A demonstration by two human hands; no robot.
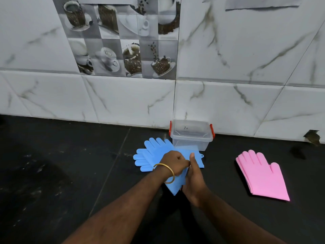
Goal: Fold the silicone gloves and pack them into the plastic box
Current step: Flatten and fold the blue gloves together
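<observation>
A pair of blue silicone gloves (153, 154) lies on the dark counter, fingers pointing left and away, cuffs toward me. My left hand (175, 162), with a gold bangle at the wrist, pinches the blue glove near its cuff. My right hand (194, 176) grips the same cuff edge, thumb pointing up. A pair of pink silicone gloves (260, 175) lies flat to the right, untouched. The clear plastic box (191, 136) with red side clips stands open behind the blue gloves, against the wall. I see no lid.
The dark stone counter (61, 173) stretches left and toward me. A tiled marble-look wall (123, 99) rises right behind the box. A chipped hole in the wall (312, 137) shows at the far right.
</observation>
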